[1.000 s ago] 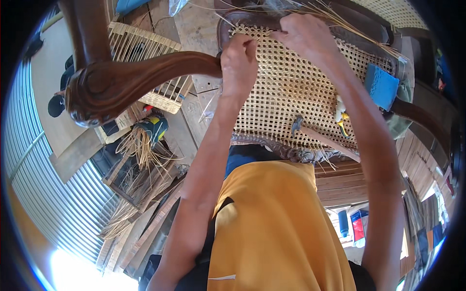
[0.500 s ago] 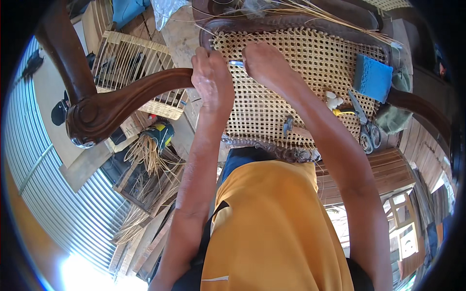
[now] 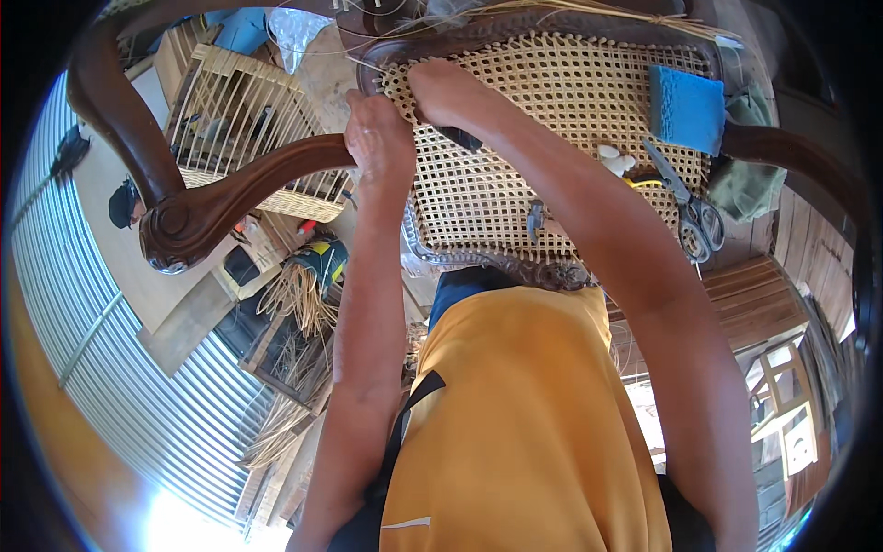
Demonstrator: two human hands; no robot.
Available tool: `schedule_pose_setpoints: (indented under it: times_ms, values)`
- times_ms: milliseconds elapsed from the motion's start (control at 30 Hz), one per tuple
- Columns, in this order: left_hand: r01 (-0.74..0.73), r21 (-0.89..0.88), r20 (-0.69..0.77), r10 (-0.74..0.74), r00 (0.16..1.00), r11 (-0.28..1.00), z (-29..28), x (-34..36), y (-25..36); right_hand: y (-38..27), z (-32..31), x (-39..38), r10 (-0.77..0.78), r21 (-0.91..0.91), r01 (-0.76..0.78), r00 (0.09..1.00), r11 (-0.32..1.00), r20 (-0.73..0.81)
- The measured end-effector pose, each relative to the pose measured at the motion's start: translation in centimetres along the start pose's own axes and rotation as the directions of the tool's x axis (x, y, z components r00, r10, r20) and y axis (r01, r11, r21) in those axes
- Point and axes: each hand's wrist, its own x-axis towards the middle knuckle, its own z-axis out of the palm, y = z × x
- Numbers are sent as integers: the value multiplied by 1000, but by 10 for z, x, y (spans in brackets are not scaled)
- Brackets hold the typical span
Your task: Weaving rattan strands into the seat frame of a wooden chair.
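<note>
A woven cane seat panel [image 3: 552, 101] in a dark carved wooden chair frame [image 3: 423, 46] lies before me. My left hand [image 3: 379, 138] is closed at the panel's left edge, beside the end of a curved wooden armrest [image 3: 276, 166]; what its fingers grip is hidden. Just right of it, my right hand [image 3: 443, 92] is curled in a fist over the cane near the far left corner. A dark, rounded tool handle [image 3: 462, 139] sticks out below that fist; the tool's other end cannot be seen. On the cane rest a hammer [image 3: 535, 221], partly behind my right forearm, and scissors [image 3: 701, 225].
A blue sponge-like block [image 3: 685, 109] and small white lumps [image 3: 614, 158] sit on the panel's right side. Long cane strands [image 3: 589, 9] run along the far edge. At left are a slatted rattan piece [image 3: 244, 120] and a bundle of cane strips [image 3: 299, 294].
My right hand has moved left and away from me, closer to the corner, and a dark handle now shows under it. The shiny piece between my hands is out of sight. The whole view has shifted slightly.
</note>
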Motion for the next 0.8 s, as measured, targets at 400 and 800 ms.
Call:
schedule_pose_setpoints:
  times_ms: [400, 800]
  values:
    - [5, 9, 14, -6, 1000, 1000, 8, -4, 4, -6, 16, 5, -64, -202, 35, 988, 979, -138]
    - [1, -26, 47, 0, 999, 1000, 11, -10, 1, 0, -8, 5, 49, -100, -46, 998, 994, 26]
